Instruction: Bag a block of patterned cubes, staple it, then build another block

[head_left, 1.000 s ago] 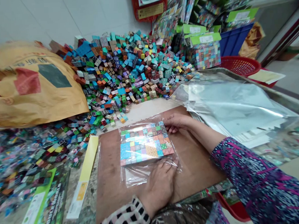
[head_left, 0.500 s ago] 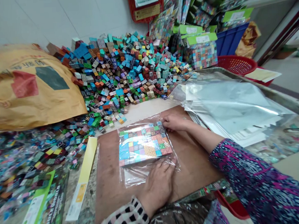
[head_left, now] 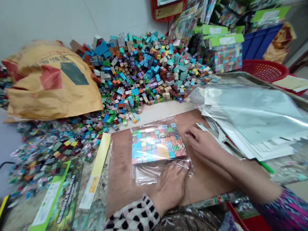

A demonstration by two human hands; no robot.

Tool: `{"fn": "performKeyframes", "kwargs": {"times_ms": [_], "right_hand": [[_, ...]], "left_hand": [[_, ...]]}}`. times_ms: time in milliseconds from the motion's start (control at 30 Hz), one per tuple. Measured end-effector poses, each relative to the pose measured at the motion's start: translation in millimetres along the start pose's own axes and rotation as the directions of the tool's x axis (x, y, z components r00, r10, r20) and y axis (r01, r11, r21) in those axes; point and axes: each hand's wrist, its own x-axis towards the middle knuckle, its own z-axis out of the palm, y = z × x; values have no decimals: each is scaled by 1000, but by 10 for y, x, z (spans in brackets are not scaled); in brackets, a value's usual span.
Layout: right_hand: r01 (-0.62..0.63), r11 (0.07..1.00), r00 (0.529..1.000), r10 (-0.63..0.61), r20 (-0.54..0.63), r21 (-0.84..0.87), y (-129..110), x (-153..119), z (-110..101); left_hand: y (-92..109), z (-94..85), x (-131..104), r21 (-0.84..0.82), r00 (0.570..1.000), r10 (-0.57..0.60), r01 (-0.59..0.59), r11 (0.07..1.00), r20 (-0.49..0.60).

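A clear plastic bag (head_left: 150,174) lies flat on the brown board (head_left: 122,188), with a block of small multicoloured patterned cubes (head_left: 157,143) inside it. My left hand (head_left: 173,181) rests on the bag's lower right part, palm down and fingers flat. Just right of the bag, my right hand (head_left: 201,140) is apart from it, its fingers curled together above the board. Whatever those fingers may pinch is too small to make out. Close behind that hand, a metal tool with a slot (head_left: 218,135) sits beside the stacked sheets.
Loose patterned cubes (head_left: 145,70) are heaped against the wall beside a yellow sack (head_left: 52,87). Clear plastic sheets (head_left: 258,104) cover the right side. A yellow card strip (head_left: 97,168) and green header cards (head_left: 47,214) lie left. Packed bags (head_left: 227,54) stand near a red basket (head_left: 267,70).
My right hand has let go of the bag's upper right corner and moved right. My left hand stays on the bag. The view has turned left.
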Motion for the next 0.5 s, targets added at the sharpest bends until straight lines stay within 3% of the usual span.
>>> {"fn": "performKeyframes", "kwargs": {"times_ms": [133, 300, 500], "right_hand": [[8, 982, 992, 15, -122, 186, 18, -480, 111], [159, 960, 956, -92, -279, 230, -58, -1021, 280], [371, 913, 907, -315, -280, 172, -103, -1347, 542]], "left_hand": [[-1, -8, 5, -19, 1000, 12, -13, 1000, -14], [9, -29, 30, -68, 1000, 24, -25, 997, -20], [-11, 9, 26, -73, 1000, 8, -8, 997, -4]]}}
